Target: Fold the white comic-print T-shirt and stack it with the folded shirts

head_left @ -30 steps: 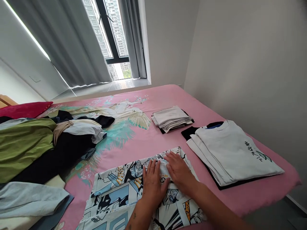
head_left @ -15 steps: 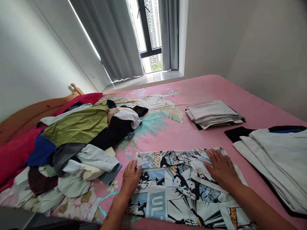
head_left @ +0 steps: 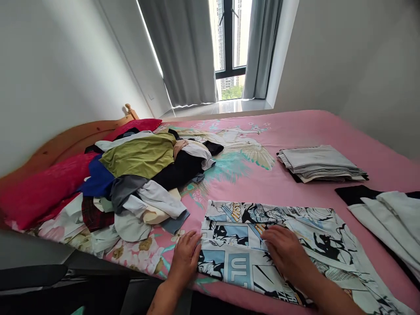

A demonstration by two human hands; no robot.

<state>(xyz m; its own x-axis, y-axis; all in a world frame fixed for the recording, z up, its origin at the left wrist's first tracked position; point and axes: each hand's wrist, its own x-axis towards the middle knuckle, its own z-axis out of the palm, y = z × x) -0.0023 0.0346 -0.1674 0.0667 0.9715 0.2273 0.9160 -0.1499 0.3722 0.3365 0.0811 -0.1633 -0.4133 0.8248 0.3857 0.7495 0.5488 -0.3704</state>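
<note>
A white, blue and black comic-print shirt (head_left: pixel 243 245) lies folded in layers along the near edge of the bed. My left hand (head_left: pixel 183 258) rests at its left edge, fingertips against the cloth and palm down. On the middle of the shirt lies my right hand (head_left: pixel 288 253), its fingers stretched out to the left over a fold. The fabric's right part spreads out past my right wrist, partly under the forearm.
A loose heap of clothes (head_left: pixel 147 175) covers the bed's left side by red pillows (head_left: pixel 59 183). Right of the shirt are a folded grey stack (head_left: pixel 321 162) and a white-and-black pile (head_left: pixel 393 218). Pink bedding (head_left: pixel 243 188) shows between them.
My right hand has moved from the shirt's far right part to its middle, nearer me. My left hand stays by the left edge, slightly lower. The view has turned left.
</note>
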